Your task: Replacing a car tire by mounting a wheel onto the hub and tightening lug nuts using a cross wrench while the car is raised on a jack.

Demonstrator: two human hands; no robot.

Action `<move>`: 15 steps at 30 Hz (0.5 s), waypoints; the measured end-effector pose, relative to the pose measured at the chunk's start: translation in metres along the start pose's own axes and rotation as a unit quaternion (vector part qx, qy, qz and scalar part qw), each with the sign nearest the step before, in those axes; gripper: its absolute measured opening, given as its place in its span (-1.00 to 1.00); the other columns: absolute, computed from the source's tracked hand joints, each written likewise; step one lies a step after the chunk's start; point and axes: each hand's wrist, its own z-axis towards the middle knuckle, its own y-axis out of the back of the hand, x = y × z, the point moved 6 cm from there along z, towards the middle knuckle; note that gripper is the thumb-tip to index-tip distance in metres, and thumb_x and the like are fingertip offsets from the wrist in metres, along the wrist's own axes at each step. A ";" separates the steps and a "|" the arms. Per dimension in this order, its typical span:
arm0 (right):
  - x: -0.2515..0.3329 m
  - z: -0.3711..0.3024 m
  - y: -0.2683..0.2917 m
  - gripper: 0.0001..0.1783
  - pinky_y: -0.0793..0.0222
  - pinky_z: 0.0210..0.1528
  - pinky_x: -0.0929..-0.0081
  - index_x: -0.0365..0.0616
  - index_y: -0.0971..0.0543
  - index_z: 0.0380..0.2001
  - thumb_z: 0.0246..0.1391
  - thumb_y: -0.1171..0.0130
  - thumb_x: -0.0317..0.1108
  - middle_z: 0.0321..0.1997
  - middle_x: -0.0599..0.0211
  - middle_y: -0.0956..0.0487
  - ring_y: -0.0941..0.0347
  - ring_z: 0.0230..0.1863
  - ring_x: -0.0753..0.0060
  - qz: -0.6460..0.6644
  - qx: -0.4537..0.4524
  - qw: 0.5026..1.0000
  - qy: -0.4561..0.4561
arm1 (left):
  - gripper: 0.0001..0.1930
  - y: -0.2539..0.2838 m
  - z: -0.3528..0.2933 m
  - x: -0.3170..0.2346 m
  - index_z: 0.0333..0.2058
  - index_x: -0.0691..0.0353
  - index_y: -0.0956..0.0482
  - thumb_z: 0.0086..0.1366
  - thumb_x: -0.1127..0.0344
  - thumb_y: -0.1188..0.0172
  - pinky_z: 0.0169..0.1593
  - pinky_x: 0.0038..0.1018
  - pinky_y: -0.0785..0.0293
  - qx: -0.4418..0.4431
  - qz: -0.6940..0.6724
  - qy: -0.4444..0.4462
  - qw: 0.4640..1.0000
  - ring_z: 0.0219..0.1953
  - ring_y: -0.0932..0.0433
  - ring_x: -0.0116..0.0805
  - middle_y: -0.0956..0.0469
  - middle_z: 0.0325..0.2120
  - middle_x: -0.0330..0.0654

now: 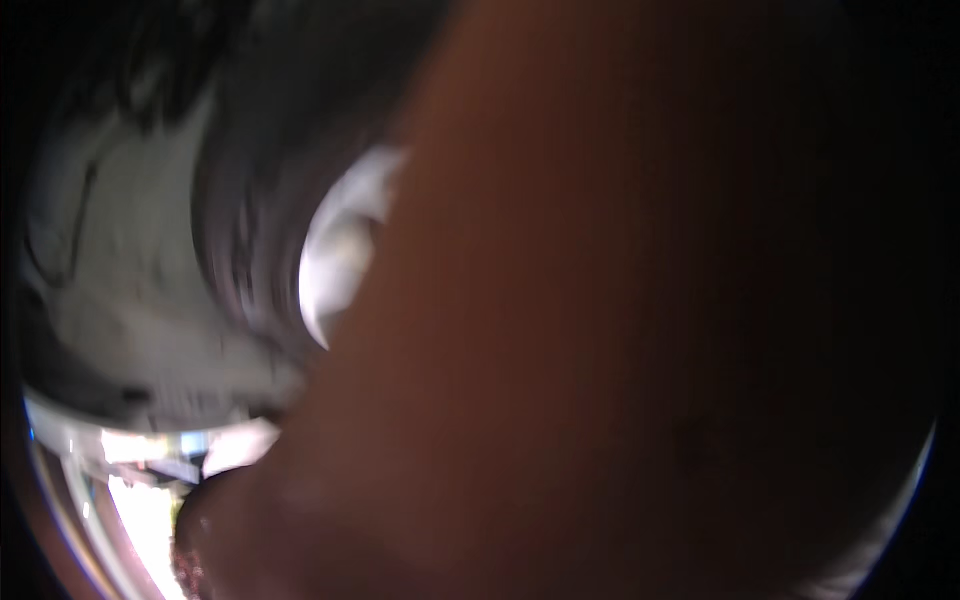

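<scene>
Something large, out of focus and in shadow, most likely part of my right hand or arm, lies very close to the camera and covers the middle and right of the head view. Its fingers cannot be made out, nor whether it holds anything. My left hand does not show. Beyond the covered part, at the left, a dark curved shape bends around a bright white patch; blur hides what they are.
A grey surface with thin dark line-like marks fills the left side. Below it, at the lower left, is a very bright area beside pale curved edges. The rest is dark or covered.
</scene>
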 end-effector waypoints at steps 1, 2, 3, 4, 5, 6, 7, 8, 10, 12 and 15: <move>-0.004 -0.003 0.000 -0.82 -0.57 -0.37 0.28 -0.12 -0.64 -0.33 -0.04 -0.28 -0.33 -0.28 0.32 -0.58 -0.63 -0.29 0.26 -0.006 0.002 1.000 -0.004 | -0.49 0.000 0.008 -0.005 0.08 0.49 -0.40 0.25 0.32 -0.32 0.01 -0.32 -0.44 -0.039 0.017 -0.045 0.998 0.00 -0.48 -0.16 -0.49 0.00 0.11; -0.013 -0.008 0.004 -0.80 -0.57 -0.36 0.26 -0.13 -0.63 -0.31 -0.03 -0.28 -0.33 -0.27 0.32 -0.57 -0.63 -0.29 0.24 -0.002 -0.003 1.000 -0.015 | -0.52 -0.001 0.015 -0.008 0.05 0.49 -0.42 0.25 0.34 -0.32 -0.02 -0.35 -0.46 -0.081 0.037 -0.085 0.992 -0.04 -0.50 -0.18 -0.51 -0.03 0.10; -0.012 -0.008 0.004 -0.78 -0.57 -0.35 0.25 -0.15 -0.63 -0.28 -0.02 -0.28 -0.32 -0.27 0.31 -0.57 -0.63 -0.28 0.22 0.016 -0.002 1.000 -0.025 | -0.55 -0.003 0.016 -0.010 0.02 0.49 -0.44 0.25 0.35 -0.33 -0.05 -0.37 -0.47 -0.121 0.054 -0.119 0.984 -0.07 -0.52 -0.20 -0.53 -0.06 0.08; -0.017 -0.007 0.004 -0.76 -0.57 -0.34 0.24 -0.16 -0.62 -0.26 -0.01 -0.27 -0.32 -0.26 0.30 -0.56 -0.62 -0.28 0.21 0.027 -0.003 0.999 -0.038 | -0.58 -0.005 0.015 -0.011 0.00 0.49 -0.46 0.24 0.36 -0.33 -0.07 -0.39 -0.49 -0.172 0.072 -0.152 0.971 -0.11 -0.54 -0.22 -0.55 -0.09 0.07; -0.014 -0.002 0.002 -0.74 -0.57 -0.33 0.22 -0.18 -0.62 -0.23 -0.01 -0.27 -0.32 -0.25 0.29 -0.55 -0.62 -0.28 0.19 0.038 0.002 0.998 -0.045 | -0.60 -0.009 0.013 -0.007 -0.03 0.49 -0.49 0.24 0.38 -0.34 -0.10 -0.41 -0.50 -0.225 0.091 -0.177 0.954 -0.14 -0.56 -0.23 -0.57 -0.12 0.05; -0.011 0.003 -0.001 -0.72 -0.58 -0.32 0.21 -0.19 -0.61 -0.21 0.00 -0.26 -0.31 -0.24 0.28 -0.55 -0.62 -0.27 0.17 0.042 0.012 0.998 -0.045 | -0.63 -0.013 0.011 -0.002 -0.06 0.49 -0.51 0.24 0.39 -0.34 -0.13 -0.44 -0.52 -0.281 0.114 -0.197 0.932 -0.18 -0.58 -0.25 -0.59 -0.14 0.04; -0.004 0.011 -0.005 -0.70 -0.58 -0.31 0.20 -0.21 -0.61 -0.18 0.01 -0.26 -0.31 -0.23 0.27 -0.54 -0.62 -0.27 0.16 0.037 0.030 0.998 -0.035 | -0.66 -0.017 0.008 0.008 -0.08 0.49 -0.53 0.23 0.41 -0.35 -0.16 -0.46 -0.53 -0.343 0.133 -0.207 0.907 -0.21 -0.59 -0.27 -0.61 -0.17 0.03; -0.002 0.019 -0.009 -0.68 -0.58 -0.30 0.18 -0.22 -0.60 -0.16 0.02 -0.25 -0.30 -0.22 0.26 -0.54 -0.62 -0.27 0.14 0.022 0.043 0.999 -0.019 | -0.69 -0.023 0.008 0.017 -0.11 0.49 -0.55 0.23 0.42 -0.35 -0.18 -0.48 -0.55 -0.412 0.150 -0.211 0.874 -0.25 -0.61 -0.29 -0.63 -0.20 0.01; 0.001 0.032 -0.018 -0.64 -0.58 -0.28 0.15 -0.25 -0.59 -0.11 0.04 -0.25 -0.30 -0.20 0.24 -0.52 -0.62 -0.26 0.11 0.024 0.078 0.997 0.008 | -0.74 -0.034 -0.017 0.066 -0.16 0.49 -0.60 0.22 0.45 -0.36 -0.24 -0.53 -0.58 -0.544 0.151 -0.153 0.811 -0.32 -0.65 -0.32 -0.67 -0.26 -0.02; 0.004 0.040 -0.022 -0.59 -0.57 -0.23 0.13 -0.25 -0.56 -0.04 0.05 -0.25 -0.28 -0.15 0.21 -0.50 -0.60 -0.22 0.08 0.033 0.119 0.992 0.039 | -0.81 -0.037 -0.062 0.104 -0.26 0.50 -0.59 0.24 0.47 -0.35 -0.25 -0.52 -0.59 -0.671 0.071 -0.093 0.732 -0.34 -0.63 -0.31 -0.63 -0.36 -0.04; 0.003 0.034 -0.011 -0.47 -0.55 -0.12 0.10 -0.22 -0.49 0.09 0.06 -0.26 -0.24 -0.04 0.14 -0.46 -0.56 -0.09 0.05 0.064 0.198 0.973 0.097 | -0.76 -0.054 -0.099 0.159 -0.13 0.39 -0.58 0.37 0.30 -0.16 -0.08 -0.34 -0.52 -0.683 -0.228 -0.068 0.690 -0.19 -0.55 -0.25 -0.58 -0.18 -0.01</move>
